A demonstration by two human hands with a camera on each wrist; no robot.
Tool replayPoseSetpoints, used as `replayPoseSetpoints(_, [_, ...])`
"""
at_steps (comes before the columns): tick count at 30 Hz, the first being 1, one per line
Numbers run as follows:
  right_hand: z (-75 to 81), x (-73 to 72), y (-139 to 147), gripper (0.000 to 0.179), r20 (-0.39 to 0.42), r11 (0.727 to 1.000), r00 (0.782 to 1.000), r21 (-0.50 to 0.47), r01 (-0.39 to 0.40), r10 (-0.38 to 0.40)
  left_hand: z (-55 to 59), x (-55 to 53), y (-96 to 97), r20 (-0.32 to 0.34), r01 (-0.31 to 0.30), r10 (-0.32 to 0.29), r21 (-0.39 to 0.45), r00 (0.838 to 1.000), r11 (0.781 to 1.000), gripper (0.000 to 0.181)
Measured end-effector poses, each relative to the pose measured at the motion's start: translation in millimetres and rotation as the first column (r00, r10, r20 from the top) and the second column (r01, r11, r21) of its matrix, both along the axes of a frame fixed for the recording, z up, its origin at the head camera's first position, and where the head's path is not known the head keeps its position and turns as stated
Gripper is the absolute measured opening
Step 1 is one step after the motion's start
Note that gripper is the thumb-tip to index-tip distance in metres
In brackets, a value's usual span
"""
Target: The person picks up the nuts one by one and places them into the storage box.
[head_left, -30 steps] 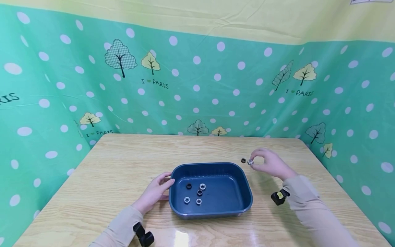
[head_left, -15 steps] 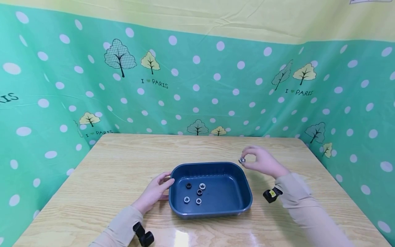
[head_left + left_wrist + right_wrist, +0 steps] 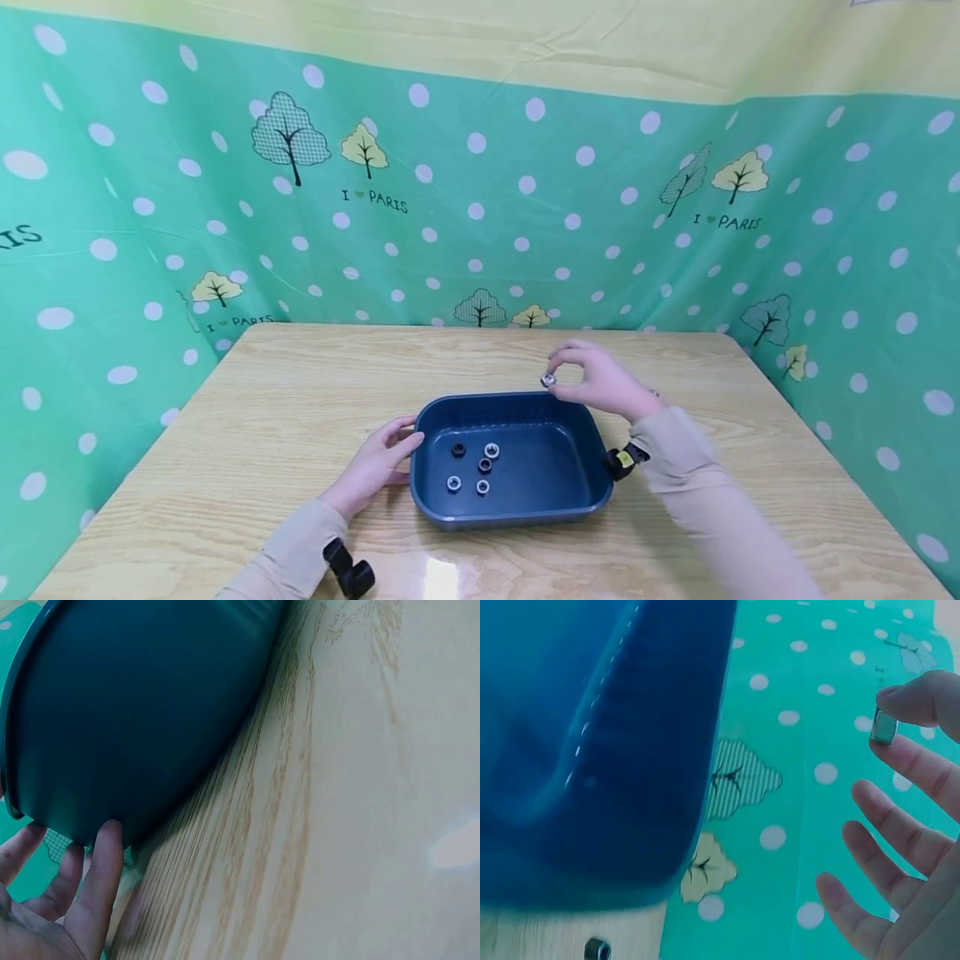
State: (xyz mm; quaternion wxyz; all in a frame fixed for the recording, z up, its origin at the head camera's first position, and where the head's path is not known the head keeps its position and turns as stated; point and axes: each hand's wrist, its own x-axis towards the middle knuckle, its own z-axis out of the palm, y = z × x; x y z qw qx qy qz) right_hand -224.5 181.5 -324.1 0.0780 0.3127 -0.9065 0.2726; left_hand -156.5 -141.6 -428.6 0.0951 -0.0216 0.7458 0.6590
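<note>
In the head view my left hand (image 3: 377, 460) holds the left end of a dark blue plastic bin (image 3: 543, 471), thumb over the rim. The left wrist view shows several of its fingers (image 3: 101, 881) against the outer wall. My right hand (image 3: 603, 381) pinches a small silver hex nut (image 3: 548, 380) between thumb and forefinger, over the bin's far right rim. The right wrist view shows the nut (image 3: 883, 726) edge-on, with the other fingers spread. Several silver and black nuts lie in the bin's left half, among them a black nut (image 3: 458, 450).
Under the bin is a light wood table (image 3: 337, 367). A dark nut (image 3: 597, 949) lies on it beside the bin in the right wrist view. A small piece (image 3: 655, 392) peeks out past my right wrist. A green dotted curtain (image 3: 480, 208) hangs behind.
My right hand has carried the silver nut left from the table's right side to the bin's far rim. The black nut seen earlier is now hidden in the head view. My left hand stays put.
</note>
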Motion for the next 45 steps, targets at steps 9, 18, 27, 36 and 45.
replayPoseSetpoints(9, [-3.4,4.7,-23,0.01,0.054,0.998,0.997,-0.022,-0.056,0.057,1.7,-0.8,-1.3,0.004,0.013,-0.013,0.023,1.0,1.0,0.048])
replayPoseSetpoints(18, [-15.5,8.1,-41,0.009,0.144,0.994,0.984,-0.02,-0.106,0.108,-0.5,-1.1,-1.4,0.001,0.009,-0.009,0.034,1.0,0.999,0.046])
replayPoseSetpoints(27, [-34.4,7.0,-53,0.011,0.206,0.984,0.963,0.008,-0.18,0.175,-1.5,-0.7,-1.9,0.005,0.013,-0.013,0.032,1.0,0.999,0.047])
replayPoseSetpoints(36, [-44.8,5.4,-57,0.01,0.306,0.985,0.939,0.018,-0.17,0.156,-1.7,-0.4,-1.2,0.005,0.008,-0.008,0.024,1.0,1.0,0.048])
replayPoseSetpoints(45, [-47.0,2.0,-60,0.009,0.337,0.968,0.93,0.144,-0.203,0.145,-1.1,-2.3,-0.1,0.003,-0.01,0.01,0.022,1.0,1.0,0.045])
